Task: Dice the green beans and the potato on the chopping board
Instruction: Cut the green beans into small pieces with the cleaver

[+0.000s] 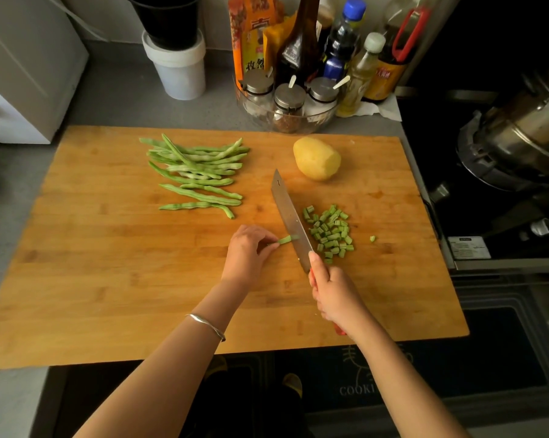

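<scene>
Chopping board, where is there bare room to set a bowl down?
On the chopping board, the near-left stretch, below the whole beans and left of the left hand, is bare. So is the near-right corner, right of the right hand. Crowded: the middle, with knife, bean stub, diced pile and potato.

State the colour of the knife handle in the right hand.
Red knife handle, peeking out past the right hand; head view.

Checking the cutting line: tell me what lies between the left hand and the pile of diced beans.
In the head view, the bean stub pinched by the left hand and the knife blade lie before the diced pile.
</scene>
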A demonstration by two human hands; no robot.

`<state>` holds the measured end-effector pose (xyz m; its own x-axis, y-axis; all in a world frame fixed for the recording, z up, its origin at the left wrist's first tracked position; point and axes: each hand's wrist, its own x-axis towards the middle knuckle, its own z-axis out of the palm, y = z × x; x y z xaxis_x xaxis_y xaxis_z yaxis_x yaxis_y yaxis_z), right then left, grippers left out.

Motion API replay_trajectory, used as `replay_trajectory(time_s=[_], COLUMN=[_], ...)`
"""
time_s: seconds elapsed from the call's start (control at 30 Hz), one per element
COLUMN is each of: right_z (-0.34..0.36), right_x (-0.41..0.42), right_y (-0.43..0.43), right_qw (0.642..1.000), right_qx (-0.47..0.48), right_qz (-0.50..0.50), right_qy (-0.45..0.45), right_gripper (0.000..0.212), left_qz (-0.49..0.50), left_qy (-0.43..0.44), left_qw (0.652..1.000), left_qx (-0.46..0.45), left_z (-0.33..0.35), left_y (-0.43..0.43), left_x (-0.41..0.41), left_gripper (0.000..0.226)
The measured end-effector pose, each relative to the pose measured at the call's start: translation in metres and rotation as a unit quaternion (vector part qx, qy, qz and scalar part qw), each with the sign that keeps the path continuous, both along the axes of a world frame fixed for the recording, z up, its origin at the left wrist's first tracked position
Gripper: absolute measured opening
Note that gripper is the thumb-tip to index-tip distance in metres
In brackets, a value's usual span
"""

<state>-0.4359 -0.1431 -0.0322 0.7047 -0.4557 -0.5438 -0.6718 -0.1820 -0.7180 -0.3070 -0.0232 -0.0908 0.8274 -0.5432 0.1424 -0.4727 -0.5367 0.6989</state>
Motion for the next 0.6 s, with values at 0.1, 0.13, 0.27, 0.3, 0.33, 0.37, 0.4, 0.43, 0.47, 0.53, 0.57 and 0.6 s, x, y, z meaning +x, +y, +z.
replay_trajectory(time_s=[0.1,0.13,0.27,0.3,0.33,0.37,0.4,0.43,0.47,0.53,0.57,0.6], right_z=[0.0,0.0,0.007,0.009,0.01,0.011,0.011,0.01,0.009,0.005,0.004,0.003], right_x=[0.002,0.0,-0.013,-0.015,-0.015,-0.015,-0.016,-0.015,-0.015,-0.01,-0.006,-0.001], right_y=[-0.002,-0.001,0.003,0.004,0.005,0.006,0.007,0.009,0.011,0.016,0.018,0.019], right_qw=[1.0,1.0,0.998,0.998,0.998,0.998,0.998,0.999,0.999,0.999,0.999,0.998], right_qx=[0.0,0.002,0.009,0.01,0.012,0.013,0.012,0.008,0.001,-0.03,-0.049,-0.059], right_qz=[-0.009,-0.015,-0.028,-0.024,-0.019,-0.014,-0.01,-0.006,-0.002,0.01,0.015,0.014], right_qy=[-0.014,-0.023,-0.053,-0.056,-0.059,-0.059,-0.057,-0.052,-0.045,-0.025,-0.015,-0.009], right_gripper=[0.058,0.057,0.056,0.055,0.055,0.055,0.055,0.056,0.057,0.058,0.059,0.059], left_qz=[0.002,0.004,0.033,0.042,0.049,0.053,0.055,0.056,0.057,0.059,0.059,0.06], left_qy=[-0.007,-0.009,-0.019,-0.016,-0.013,-0.012,-0.01,-0.006,0.0,0.013,0.018,0.021], left_qw=[1.0,1.0,0.999,0.999,0.999,0.998,0.998,0.998,0.998,0.998,0.998,0.998], left_qx=[0.003,0.002,0.004,0.006,0.009,0.011,0.012,0.012,0.009,0.003,0.001,0.001], left_z=[0.001,0.001,-0.002,-0.003,-0.003,-0.003,-0.002,-0.002,-0.001,0.0,0.001,0.001], left_y=[0.001,0.002,0.009,0.01,0.01,0.009,0.009,0.008,0.007,0.007,0.006,0.006], left_x=[-0.002,-0.003,-0.009,-0.01,-0.01,-0.011,-0.011,-0.011,-0.011,-0.01,-0.01,-0.009], left_gripper=[0.011,0.013,0.021,0.019,0.017,0.015,0.014,0.013,0.012,0.01,0.009,0.009])
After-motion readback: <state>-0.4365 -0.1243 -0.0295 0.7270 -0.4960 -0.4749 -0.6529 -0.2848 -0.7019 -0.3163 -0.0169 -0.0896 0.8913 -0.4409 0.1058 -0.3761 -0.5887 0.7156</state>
